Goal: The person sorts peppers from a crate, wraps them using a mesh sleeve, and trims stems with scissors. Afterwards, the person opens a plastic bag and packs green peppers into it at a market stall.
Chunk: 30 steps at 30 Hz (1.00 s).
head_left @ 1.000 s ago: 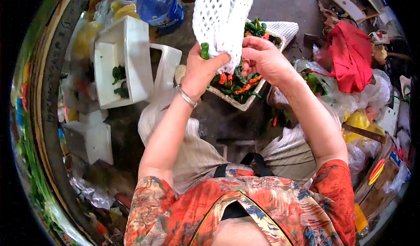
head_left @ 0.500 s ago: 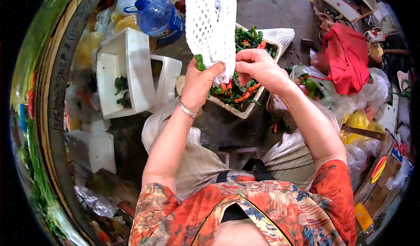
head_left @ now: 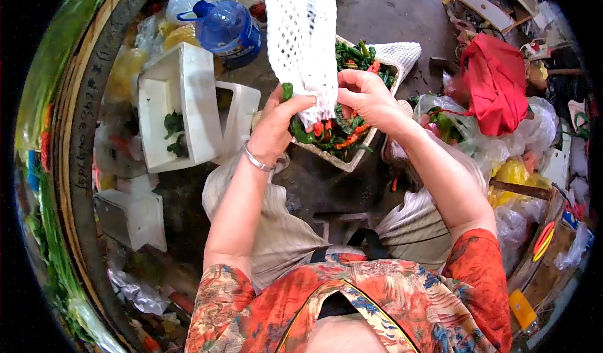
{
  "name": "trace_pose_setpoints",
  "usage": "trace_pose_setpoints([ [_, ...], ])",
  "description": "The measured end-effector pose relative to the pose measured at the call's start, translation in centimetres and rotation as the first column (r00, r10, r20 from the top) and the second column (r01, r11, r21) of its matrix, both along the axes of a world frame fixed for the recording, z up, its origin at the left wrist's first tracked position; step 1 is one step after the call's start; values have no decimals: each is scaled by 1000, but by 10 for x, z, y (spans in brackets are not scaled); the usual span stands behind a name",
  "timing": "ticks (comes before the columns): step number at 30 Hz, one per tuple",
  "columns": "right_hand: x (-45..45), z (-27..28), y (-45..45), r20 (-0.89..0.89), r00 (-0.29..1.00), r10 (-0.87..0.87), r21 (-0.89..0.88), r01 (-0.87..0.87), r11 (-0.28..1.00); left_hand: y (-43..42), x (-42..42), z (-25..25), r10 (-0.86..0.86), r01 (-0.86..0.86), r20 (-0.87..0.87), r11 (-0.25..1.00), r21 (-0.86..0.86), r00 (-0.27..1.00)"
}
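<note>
My left hand is curled, with a green pepper sticking out above its fingers and its thumb lying against white openwork knit fabric. This fabric hangs in from the top edge to between my hands. My right hand is closed in a pinch beside the fabric's lower right edge; whatever its fingertips hold is hidden. Under both hands stands a pale crate of dark green and red peppers, partly covered by the fabric and my hands.
To the left are a white foam box with some green peppers inside and a large blue-labelled bottle. At right, a red cloth bag rests among plastic bags. More white knit fabric lies behind the crate.
My left hand has shifted slightly down and left, its thumb straighter. The knit fabric has moved a little left. My right hand has barely moved and stays pinched.
</note>
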State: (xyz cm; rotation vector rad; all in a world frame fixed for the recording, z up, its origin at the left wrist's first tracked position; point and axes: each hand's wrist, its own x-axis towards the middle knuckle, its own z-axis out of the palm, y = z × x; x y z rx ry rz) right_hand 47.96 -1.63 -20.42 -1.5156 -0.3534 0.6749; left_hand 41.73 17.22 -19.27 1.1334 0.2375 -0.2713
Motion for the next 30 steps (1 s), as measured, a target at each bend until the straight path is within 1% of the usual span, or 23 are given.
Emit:
trace_pose_setpoints([
  [1, 1, 0, -2, -9, 1000, -1, 3, 1, 1000, 3, 0, 0, -31, 29, -51, 999, -33, 998],
  [3, 4, -1, -6, -7, 1000, 26, 39, -25, 999, 2, 0, 0, -14, 14, -37, 1000, 2, 999],
  [5, 3, 3, -8, -104, 991, -85, 28, 88, 996, 2, 0, 0, 15, -14, -13, 997, 77, 1000],
  [6, 6, 3, -9, -165, 979, -123, -9, 123, 992, -1, 0, 1, 17, -16, -12, 997, 77, 1000],
  [7, 11, 6, -13, -220, 971, -89, 51, 102, 993, -3, 1, 3, 49, -48, -11, 994, 95, 999],
  [9, 12, 14, -13, -153, 982, -114, 49, 123, 991, -4, 2, 3, 84, -83, -4, 990, 111, 996],
  [10, 12, 15, -14, -150, 982, -112, 49, 121, 992, -4, 2, -1, 44, -45, 5, 982, 183, 999],
  [11, 12, 15, -15, -87, 996, -20, 51, 25, 998, -3, 2, -2, 5, -7, 9, 967, 256, 1000],
  [12, 10, 14, -15, -23, 997, 72, 48, -71, 996, -6, 0, -2, 6, -7, 6, 968, 252, 1000],
  [13, 8, 12, -14, -107, 994, 34, 47, -29, 998, -8, -1, -1, 8, -9, 7, 968, 253, 1000],
  [15, 7, 8, -12, -113, 994, -6, 4, 6, 1000, -11, -1, -1, 18, -17, -2, 938, 346, 1000],
  [16, 7, 1, -11, -108, 994, -3, 3, 3, 1000, -11, 0, -1, 22, -21, 3, 938, 345, 1000],
  [18, 7, -10, -8, 91, 992, -93, 41, 89, 995, -8, 2, -4, 8, -31, 73, 945, 326, 997],
  [19, 9, -10, -8, 97, 991, -89, 41, 86, 995, -6, 3, -3, 21, -53, 100, 943, 329, 995],
  [21, 8, -6, -11, 373, 925, -76, -257, 182, 949, 3, 8, 0, 97, -165, 201, 917, 363, 975],
  [22, 8, -12, -12, 414, 907, -80, -264, 204, 943, 9, 10, 1, 139, -233, 254, 891, 390, 957],
  [23, 9, -14, -14, 420, 905, -74, -261, 199, 945, 16, 12, 2, 173, -313, 317, 825, 470, 933],
  [24, 10, -16, -16, 527, 850, -10, -341, 223, 913, 17, 12, 12, 252, -410, 383, 811, 418, 889],
  [25, 10, -17, -17, 619, 783, 63, -413, 256, 874, 23, 11, 15, 292, -480, 462, 797, 367, 838],
  [27, 9, -23, -20, 644, 759, 96, -428, 254, 868, 28, 9, 23, 390, -617, 520, 684, 389, 760],
  [28, 9, -28, -20, 668, 730, 142, -469, 266, 842, 30, 6, 31, 352, -641, 584, 648, 412, 731],
  [29, 9, -32, -20, 688, 700, 190, -508, 279, 815, 32, 5, 36, 358, -646, 584, 642, 413, 729],
  [30, 7, -30, -18, 673, 709, 213, -542, 276, 793, 34, 4, 40, 332, -690, 657, 598, 408, 677],
])
